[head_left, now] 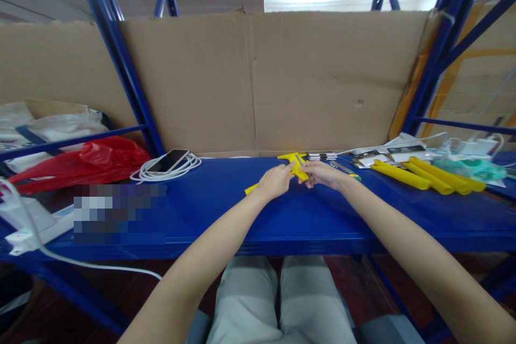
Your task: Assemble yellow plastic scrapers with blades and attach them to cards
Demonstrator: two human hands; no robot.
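Both my hands work at a yellow T-shaped plastic piece (pixel 299 166), like a scraper head, over the middle of the blue tabletop. My left hand (pixel 276 181) pinches its left side with the fingers closed. My right hand (pixel 319 173) grips its right side, thumb on top near a greyish strip. Some of the piece is hidden by my fingers. The end of another yellow part (pixel 251 189) sticks out beside my left wrist; the rest lies behind it. Just beyond my right hand lie a small black-and-white stack (pixel 321 156) and a slim tool with a yellow-green end (pixel 355 176).
Several yellow tubes (pixel 403 174) lie at the right, before white-and-black packets (pixel 399 153) and a green plastic bag (pixel 470 169). At left are a phone (pixel 168 161) on a coiled white cable (pixel 193 163), a red bag (pixel 108 161) and a power strip (pixel 36 234). Cardboard (pixel 201 86) stands behind.
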